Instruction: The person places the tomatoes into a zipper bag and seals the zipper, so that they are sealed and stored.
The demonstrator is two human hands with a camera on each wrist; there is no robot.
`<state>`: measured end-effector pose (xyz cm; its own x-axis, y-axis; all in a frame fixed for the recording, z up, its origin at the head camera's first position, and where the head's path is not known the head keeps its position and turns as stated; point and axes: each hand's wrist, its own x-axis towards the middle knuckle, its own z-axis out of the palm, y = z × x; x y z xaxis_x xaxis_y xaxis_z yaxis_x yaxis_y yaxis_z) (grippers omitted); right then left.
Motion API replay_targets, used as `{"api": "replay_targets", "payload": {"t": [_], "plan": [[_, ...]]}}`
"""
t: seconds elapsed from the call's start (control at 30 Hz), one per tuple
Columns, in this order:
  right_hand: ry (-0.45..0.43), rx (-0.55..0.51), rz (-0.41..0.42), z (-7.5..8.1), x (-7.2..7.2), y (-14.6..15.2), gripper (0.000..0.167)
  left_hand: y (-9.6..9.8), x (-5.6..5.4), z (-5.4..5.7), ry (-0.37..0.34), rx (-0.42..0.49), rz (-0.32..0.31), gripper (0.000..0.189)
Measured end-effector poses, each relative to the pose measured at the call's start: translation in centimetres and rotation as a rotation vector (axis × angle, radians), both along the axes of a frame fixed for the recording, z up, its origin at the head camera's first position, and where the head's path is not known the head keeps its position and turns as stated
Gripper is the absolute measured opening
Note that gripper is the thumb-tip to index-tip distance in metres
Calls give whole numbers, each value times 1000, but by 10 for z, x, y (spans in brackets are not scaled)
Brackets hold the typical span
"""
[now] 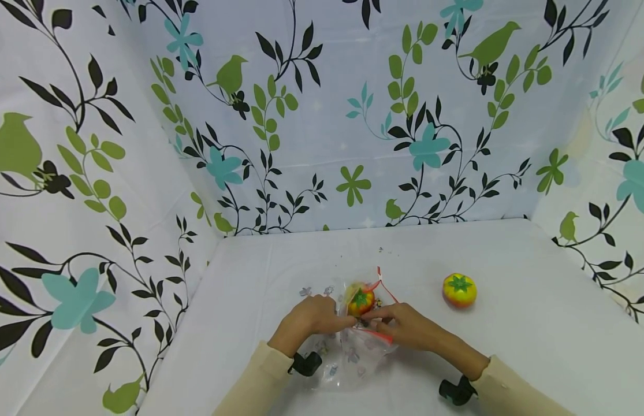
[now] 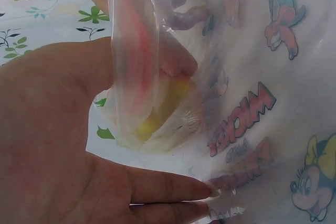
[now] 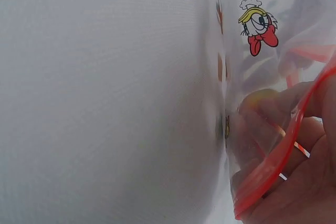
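Observation:
A clear plastic zip bag (image 1: 353, 358) with cartoon prints and a red zip strip lies between both hands. At its mouth is a red-yellow toy tomato (image 1: 361, 301) with a green leafy top, partly covered by plastic. My left hand (image 1: 313, 316) grips the bag from the left, thumb over the tomato's near side and fingers (image 2: 168, 187) along the plastic. From the right, my right hand (image 1: 407, 325) holds the red-edged mouth, its fingers (image 3: 268, 121) showing through the film close to the tomato.
A second toy tomato (image 1: 459, 290), yellow and red with a green top, sits on the white-covered table (image 1: 509, 341) to the right. Patterned cloth (image 1: 322, 144) hangs behind the table and along both sides. Small dark specks dot the cover near the back.

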<state>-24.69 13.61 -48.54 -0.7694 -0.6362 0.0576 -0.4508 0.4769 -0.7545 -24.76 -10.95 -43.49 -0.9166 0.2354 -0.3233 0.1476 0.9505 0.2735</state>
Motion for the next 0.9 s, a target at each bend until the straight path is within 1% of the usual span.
{"api": "replay_targets", "payload": {"t": [0.23,0.4,0.5,0.6,0.7,0.9], "plan": [[-10,-4,11,0,0,-2,33,-1,0,0,-8,13,0,65],[-6,-23,46,1,-1,-5,37,-2,0,-2,-8,21,-1,70],[-27,-24,62,1,-2,-7,39,-2,-1,-3,-13,20,-8,71],[-61,-6,61,0,-3,-7,42,-2,-1,-5,-15,19,-14,72],[-71,19,60,0,-3,-7,43,-2,-1,-5,-15,24,-17,73],[-63,63,68,0,-2,-7,47,-2,2,-3,-9,22,-16,78]]}}
